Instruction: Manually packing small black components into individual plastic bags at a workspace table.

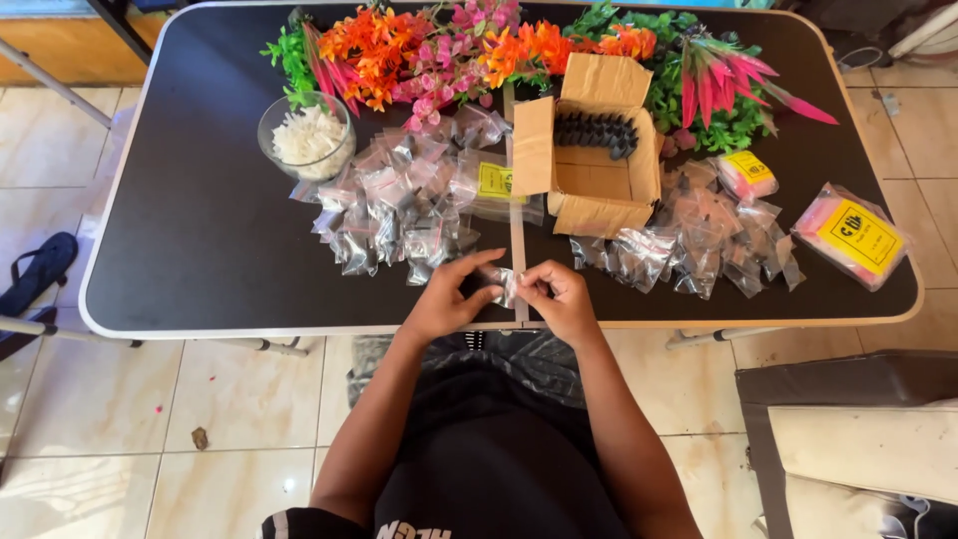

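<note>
The person wears a black short-sleeved shirt [489, 459] with pale lettering partly showing at the bottom edge of the view, below the hands. A white stripe edges the sleeve [289, 521] on the left arm. Both forearms are bare, and the left hand [444, 299] and right hand [561, 299] carry no gloves.

An open brown cardboard box [597, 150] stands mid-worktop. Just left of it lies a heap of small clear packets [399, 205], with a clear bag bearing a square yellow label [494, 182] touching the box's left flap. Right of the box lie more clear packets [699, 240], a small pink packet with yellow label [746, 174], and farther right a larger pink bag labelled yellow [854, 236]. One small clear packet [506, 284] sits in front of the box, pinched between both hands' fingers.
</note>
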